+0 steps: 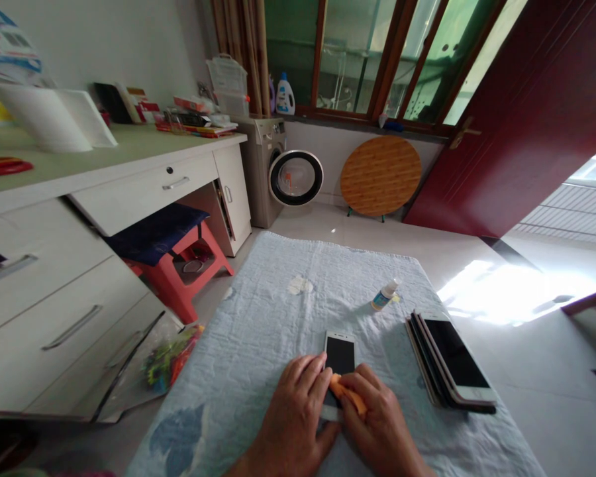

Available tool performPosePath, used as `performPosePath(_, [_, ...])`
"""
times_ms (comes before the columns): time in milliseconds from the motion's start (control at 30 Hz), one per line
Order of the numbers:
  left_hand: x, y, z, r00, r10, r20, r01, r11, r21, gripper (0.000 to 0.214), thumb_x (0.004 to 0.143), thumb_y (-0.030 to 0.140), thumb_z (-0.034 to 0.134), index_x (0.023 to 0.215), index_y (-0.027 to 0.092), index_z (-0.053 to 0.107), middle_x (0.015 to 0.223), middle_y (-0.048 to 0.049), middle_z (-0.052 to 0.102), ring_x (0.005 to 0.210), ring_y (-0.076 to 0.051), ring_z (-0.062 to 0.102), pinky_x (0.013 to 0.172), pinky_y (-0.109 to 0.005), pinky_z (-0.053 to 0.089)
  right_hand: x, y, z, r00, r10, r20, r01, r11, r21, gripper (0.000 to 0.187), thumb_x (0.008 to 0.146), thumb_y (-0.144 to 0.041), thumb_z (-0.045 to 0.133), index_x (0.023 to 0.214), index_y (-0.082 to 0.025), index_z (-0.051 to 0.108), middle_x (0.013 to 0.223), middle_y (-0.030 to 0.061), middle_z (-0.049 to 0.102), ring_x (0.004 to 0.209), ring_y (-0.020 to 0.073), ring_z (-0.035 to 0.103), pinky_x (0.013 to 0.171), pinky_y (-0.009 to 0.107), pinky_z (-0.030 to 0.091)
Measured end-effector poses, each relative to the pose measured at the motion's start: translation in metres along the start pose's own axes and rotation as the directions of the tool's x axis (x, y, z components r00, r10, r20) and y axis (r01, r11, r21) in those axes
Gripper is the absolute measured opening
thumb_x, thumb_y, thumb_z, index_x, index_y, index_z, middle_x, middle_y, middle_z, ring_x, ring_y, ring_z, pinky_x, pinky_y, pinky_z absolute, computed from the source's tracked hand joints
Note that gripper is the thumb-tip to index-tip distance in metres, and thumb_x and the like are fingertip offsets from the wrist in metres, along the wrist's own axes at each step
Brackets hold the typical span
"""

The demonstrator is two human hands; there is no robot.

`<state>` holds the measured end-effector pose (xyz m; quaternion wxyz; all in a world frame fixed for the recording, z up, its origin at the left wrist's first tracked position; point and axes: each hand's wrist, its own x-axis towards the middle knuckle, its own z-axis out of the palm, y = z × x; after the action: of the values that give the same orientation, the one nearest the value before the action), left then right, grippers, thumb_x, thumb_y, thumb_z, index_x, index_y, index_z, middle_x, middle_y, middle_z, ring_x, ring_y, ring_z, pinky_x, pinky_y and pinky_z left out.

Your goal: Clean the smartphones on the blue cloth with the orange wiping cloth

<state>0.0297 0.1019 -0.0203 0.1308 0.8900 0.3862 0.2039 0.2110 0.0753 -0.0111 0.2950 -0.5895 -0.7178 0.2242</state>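
Note:
A white smartphone (pixel 340 352) with a dark screen lies on a pale blue cloth (pixel 258 344). My left hand (pixel 295 414) rests on the phone's near left side, fingers curled against it. My right hand (pixel 377 417) pinches a small orange cloth (pixel 346 391) and presses it on the lower part of the screen. The phone's near end is hidden under both hands.
A stack of several phones (pixel 451 363) lies to the right on the cloth, with a small white dropper bottle (pixel 384 295) behind it. White cabinets (pixel 54 291) and a red stool (pixel 179 265) stand left. A washing machine (pixel 278 172) and round wooden tabletop (pixel 380 175) stand at the far wall.

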Motion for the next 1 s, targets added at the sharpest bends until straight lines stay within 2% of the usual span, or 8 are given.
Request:
performPosePath(167, [-0.002,-0.013,0.007,0.989,0.127,-0.072,-0.122,0.99,0.071,0.059,0.085,0.048,0.06,0.132,0.014,0.05,0.139,-0.0136,0.052,0.122,-0.029,0.051,0.101,-0.043,0.045,-0.003,0.012,0.006,0.996,-0.083,0.022,0.084,0.996,-0.031,0.015,0.088,-0.02,0.05,0.091,-0.021,0.065,0.079,0.003,0.057,0.068,0.0119,0.06,0.061,0.019,0.045])
performPosePath(300, [-0.002,-0.017,0.009,0.981,0.164,-0.108,-0.154,0.983,0.096,0.062,0.085,0.051,0.06,0.132,0.014,0.05,0.138,-0.0132,0.054,0.119,-0.029,0.053,0.099,-0.042,0.047,-0.004,0.016,0.01,0.996,-0.093,-0.015,0.092,0.995,-0.03,0.017,0.085,-0.018,0.05,0.093,-0.021,0.065,0.08,0.0031,0.057,0.069,0.0127,0.06,0.063,0.02,0.046])
performPosePath(400, [-0.003,-0.014,0.008,0.988,0.119,-0.095,-0.115,0.992,0.051,0.059,0.085,0.047,0.061,0.132,0.015,0.05,0.138,-0.0124,0.053,0.121,-0.028,0.052,0.101,-0.042,0.046,-0.003,0.011,0.009,0.996,-0.086,-0.002,0.086,0.996,-0.038,0.017,0.086,-0.018,0.05,0.091,-0.021,0.065,0.079,0.0028,0.057,0.069,0.0123,0.06,0.062,0.019,0.045])
performPosePath(567, [-0.002,-0.002,0.003,0.999,-0.037,-0.005,0.037,0.998,-0.053,0.057,0.083,0.04,0.064,0.134,0.019,0.048,0.141,-0.011,0.05,0.128,-0.029,0.046,0.107,-0.048,0.041,-0.001,-0.001,0.001,0.999,-0.03,-0.023,0.03,0.999,-0.021,0.017,0.088,-0.019,0.05,0.087,-0.021,0.067,0.079,0.0026,0.058,0.07,0.0126,0.06,0.063,0.02,0.044])
performPosePath(667, [0.001,0.005,-0.002,0.995,-0.099,0.011,0.1,0.991,-0.088,0.054,0.079,0.034,0.067,0.128,0.019,0.052,0.144,-0.0109,0.047,0.13,-0.03,0.043,0.109,-0.05,0.038,-0.001,-0.007,-0.003,1.0,-0.008,-0.017,0.008,1.0,0.011,0.017,0.088,-0.019,0.051,0.089,-0.021,0.068,0.081,0.0033,0.059,0.072,0.0137,0.06,0.065,0.021,0.044])
performPosePath(867, [0.005,0.014,-0.009,0.997,-0.08,0.013,0.081,0.996,-0.04,0.05,0.079,0.036,0.067,0.124,0.016,0.055,0.139,-0.0128,0.052,0.126,-0.03,0.048,0.109,-0.05,0.037,-0.002,-0.006,-0.004,0.999,-0.007,-0.05,0.008,0.999,0.038,0.019,0.088,-0.022,0.051,0.091,-0.02,0.069,0.08,0.0037,0.058,0.071,0.0139,0.059,0.066,0.022,0.046])
performPosePath(1000, [0.005,0.016,-0.009,0.996,-0.08,0.032,0.08,0.997,-0.006,0.055,0.082,0.041,0.066,0.127,0.014,0.053,0.139,-0.0149,0.052,0.126,-0.031,0.048,0.109,-0.049,0.037,-0.001,0.002,-0.001,0.993,-0.031,-0.11,0.039,0.997,0.065,0.022,0.09,-0.021,0.048,0.1,-0.021,0.067,0.087,0.0047,0.06,0.077,0.0149,0.059,0.07,0.024,0.048])
